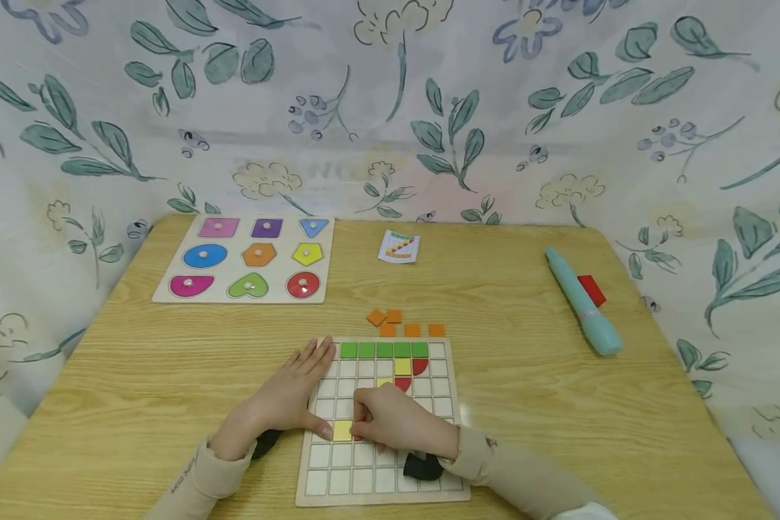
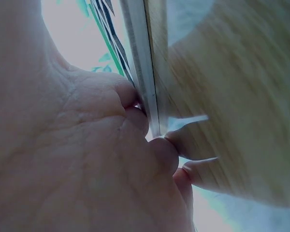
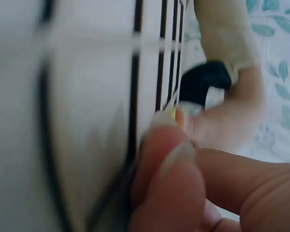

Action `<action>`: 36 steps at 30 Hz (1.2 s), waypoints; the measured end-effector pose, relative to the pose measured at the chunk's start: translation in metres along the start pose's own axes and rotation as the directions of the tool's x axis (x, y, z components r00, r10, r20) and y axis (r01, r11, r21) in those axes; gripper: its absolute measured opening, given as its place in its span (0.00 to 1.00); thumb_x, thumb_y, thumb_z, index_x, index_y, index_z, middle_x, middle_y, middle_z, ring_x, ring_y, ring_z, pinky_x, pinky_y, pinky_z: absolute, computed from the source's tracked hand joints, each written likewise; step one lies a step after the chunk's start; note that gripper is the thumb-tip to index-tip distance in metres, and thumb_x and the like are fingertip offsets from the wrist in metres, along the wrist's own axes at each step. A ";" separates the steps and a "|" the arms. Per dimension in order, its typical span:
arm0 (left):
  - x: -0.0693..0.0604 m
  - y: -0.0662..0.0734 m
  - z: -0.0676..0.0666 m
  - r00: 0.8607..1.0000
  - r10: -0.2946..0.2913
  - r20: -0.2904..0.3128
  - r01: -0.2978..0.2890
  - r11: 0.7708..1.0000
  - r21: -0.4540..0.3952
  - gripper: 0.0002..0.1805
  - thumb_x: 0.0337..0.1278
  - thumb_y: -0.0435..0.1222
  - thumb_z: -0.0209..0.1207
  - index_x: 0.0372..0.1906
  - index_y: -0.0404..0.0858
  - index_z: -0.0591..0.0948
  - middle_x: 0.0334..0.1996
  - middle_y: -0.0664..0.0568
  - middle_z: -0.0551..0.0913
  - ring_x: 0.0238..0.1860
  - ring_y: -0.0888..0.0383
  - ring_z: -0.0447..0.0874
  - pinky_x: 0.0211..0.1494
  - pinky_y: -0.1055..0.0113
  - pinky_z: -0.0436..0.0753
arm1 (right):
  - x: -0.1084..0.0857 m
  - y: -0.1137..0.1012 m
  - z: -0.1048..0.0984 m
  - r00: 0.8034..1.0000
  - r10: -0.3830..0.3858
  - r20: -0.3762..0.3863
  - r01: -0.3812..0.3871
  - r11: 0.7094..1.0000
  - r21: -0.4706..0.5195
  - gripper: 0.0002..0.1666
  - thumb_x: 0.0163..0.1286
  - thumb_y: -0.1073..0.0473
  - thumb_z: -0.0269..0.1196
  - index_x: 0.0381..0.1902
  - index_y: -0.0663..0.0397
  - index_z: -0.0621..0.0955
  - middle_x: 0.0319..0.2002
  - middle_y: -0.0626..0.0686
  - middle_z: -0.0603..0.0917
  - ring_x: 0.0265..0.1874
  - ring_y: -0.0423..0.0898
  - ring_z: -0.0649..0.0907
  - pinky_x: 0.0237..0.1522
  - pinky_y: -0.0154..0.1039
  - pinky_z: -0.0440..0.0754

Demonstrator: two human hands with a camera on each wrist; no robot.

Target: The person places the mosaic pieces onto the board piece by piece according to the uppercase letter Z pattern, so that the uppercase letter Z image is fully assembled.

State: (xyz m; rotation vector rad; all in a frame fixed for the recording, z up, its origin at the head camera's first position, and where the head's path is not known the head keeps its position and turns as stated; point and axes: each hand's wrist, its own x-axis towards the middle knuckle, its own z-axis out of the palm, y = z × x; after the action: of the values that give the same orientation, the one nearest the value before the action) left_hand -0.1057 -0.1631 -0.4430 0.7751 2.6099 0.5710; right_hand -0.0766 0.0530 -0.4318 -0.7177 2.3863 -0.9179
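Note:
A white wooden grid board lies on the table with a row of green squares near its top. Below them, yellow squares and red quarter-circle tiles form a diagonal. My left hand rests along the board's left edge, fingers straight and its thumb near a yellow square. Over the board, my right hand pinches a red tile just right of that yellow square; fingers hide most of it. The right wrist view shows the pinching fingertips close to the grid.
Several orange squares lie beyond the board's top edge. A small pattern card is farther back. At back left lies a shape puzzle board. On the right are a teal tapered object and a red block.

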 end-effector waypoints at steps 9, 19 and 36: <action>0.003 0.000 -0.001 1.000 0.007 0.003 -0.007 1.000 0.010 0.70 0.31 0.60 0.72 0.75 0.29 0.49 0.77 0.37 0.44 0.77 0.35 0.38 0.76 0.38 0.48 | 0.015 0.020 -0.038 0.999 -0.026 0.036 0.020 0.986 0.163 0.05 0.69 0.56 0.62 0.34 0.48 0.82 0.25 0.44 0.83 0.21 0.36 0.80 0.24 0.28 0.78; 0.005 -0.002 -0.002 1.000 -0.024 -0.004 0.024 0.999 0.029 0.70 0.29 0.60 0.73 0.75 0.29 0.50 0.78 0.37 0.45 0.77 0.36 0.37 0.77 0.38 0.44 | 0.006 0.096 -0.121 0.929 0.163 -0.333 -0.150 0.987 0.064 0.14 0.71 0.60 0.59 0.49 0.63 0.81 0.44 0.59 0.85 0.44 0.53 0.83 0.46 0.45 0.83; 0.034 -0.009 -0.008 1.000 -0.020 0.021 0.020 1.000 -0.001 0.71 0.30 0.58 0.73 0.76 0.29 0.47 0.78 0.38 0.41 0.78 0.37 0.37 0.77 0.40 0.45 | 0.021 0.110 -0.120 0.898 0.093 -0.431 -0.144 0.985 -0.089 0.07 0.66 0.63 0.64 0.40 0.61 0.85 0.39 0.58 0.86 0.39 0.50 0.82 0.44 0.44 0.81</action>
State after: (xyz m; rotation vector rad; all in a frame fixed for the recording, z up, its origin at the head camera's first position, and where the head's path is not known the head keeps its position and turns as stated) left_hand -0.1397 -0.1524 -0.4480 0.7496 2.5951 0.5565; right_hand -0.1964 0.1652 -0.4361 -0.4364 2.8535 -0.9652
